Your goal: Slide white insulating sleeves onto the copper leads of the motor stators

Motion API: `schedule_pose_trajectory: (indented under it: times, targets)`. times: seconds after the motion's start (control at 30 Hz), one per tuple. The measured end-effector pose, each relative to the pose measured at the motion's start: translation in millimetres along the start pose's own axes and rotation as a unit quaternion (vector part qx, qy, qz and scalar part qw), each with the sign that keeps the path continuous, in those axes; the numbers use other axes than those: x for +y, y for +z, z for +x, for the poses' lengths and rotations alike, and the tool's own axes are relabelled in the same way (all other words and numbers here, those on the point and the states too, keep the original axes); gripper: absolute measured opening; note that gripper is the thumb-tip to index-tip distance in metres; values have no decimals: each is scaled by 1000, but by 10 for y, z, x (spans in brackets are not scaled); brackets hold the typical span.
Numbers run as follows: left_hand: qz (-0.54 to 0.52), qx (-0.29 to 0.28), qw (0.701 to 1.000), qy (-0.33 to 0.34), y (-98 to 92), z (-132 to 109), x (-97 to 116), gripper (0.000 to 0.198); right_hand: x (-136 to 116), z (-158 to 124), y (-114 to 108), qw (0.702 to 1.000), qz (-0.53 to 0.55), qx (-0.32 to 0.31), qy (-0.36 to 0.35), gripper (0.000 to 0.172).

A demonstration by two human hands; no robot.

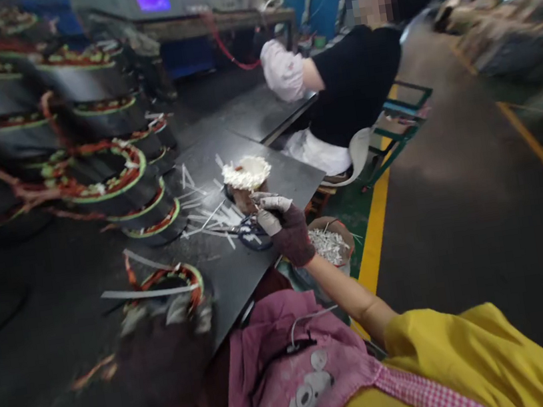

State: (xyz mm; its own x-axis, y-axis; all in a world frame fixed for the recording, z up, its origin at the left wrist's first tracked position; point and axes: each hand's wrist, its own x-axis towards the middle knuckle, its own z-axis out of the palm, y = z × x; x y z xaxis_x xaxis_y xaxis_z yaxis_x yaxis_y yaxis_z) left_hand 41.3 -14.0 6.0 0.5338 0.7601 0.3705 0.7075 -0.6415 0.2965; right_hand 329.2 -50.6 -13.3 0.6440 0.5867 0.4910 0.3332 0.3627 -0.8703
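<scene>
My left hand [164, 356], in a dark glove with pale fingertips, is curled over the near side of a motor stator [195, 278] with copper windings and a green-edged rim. Two white strips [150, 292] stick out leftward from this stator. My right hand [286, 228], gloved the same way, is closed with thumb and fingers together, right beside a brown container [244, 197] topped with many small white pieces [247, 172]. Whatever its fingertips pinch is too small to make out. Loose white strips [215, 217] and a dark-handled tool, perhaps scissors [250, 235], lie by the container.
Several stators [100, 173] are stacked on the left side of the dark metal table [232, 283]. Below the table edge stands a sack [330, 242] of white scraps. A co-worker in a black top [355, 77] sits on the far side, near a green metal frame [392, 129].
</scene>
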Motion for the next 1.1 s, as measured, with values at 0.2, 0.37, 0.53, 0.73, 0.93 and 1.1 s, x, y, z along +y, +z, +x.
schedule_pose_trajectory:
  times: [0.2,0.37,0.53,0.73,0.93,1.1]
  targets:
    - [109,-88,987,74,-195,-35,12,35,-379,-608,-195,925,137,-354,22,10]
    - [28,-83,996,-11,-83,-130,-79,38,-423,-788,-285,831,192,-511,110,9]
    - [29,-70,994,-80,99,-110,14,49,-419,-837,-389,809,173,-542,151,13]
    - [53,-40,995,-81,157,-155,36,43,-365,-830,-287,807,185,-525,199,20]
    - [52,6,998,-45,244,-272,-28,38,-384,-812,-114,818,232,-475,226,19]
    - [37,39,998,-35,285,-337,-42,46,-332,-797,-364,793,226,-513,239,15]
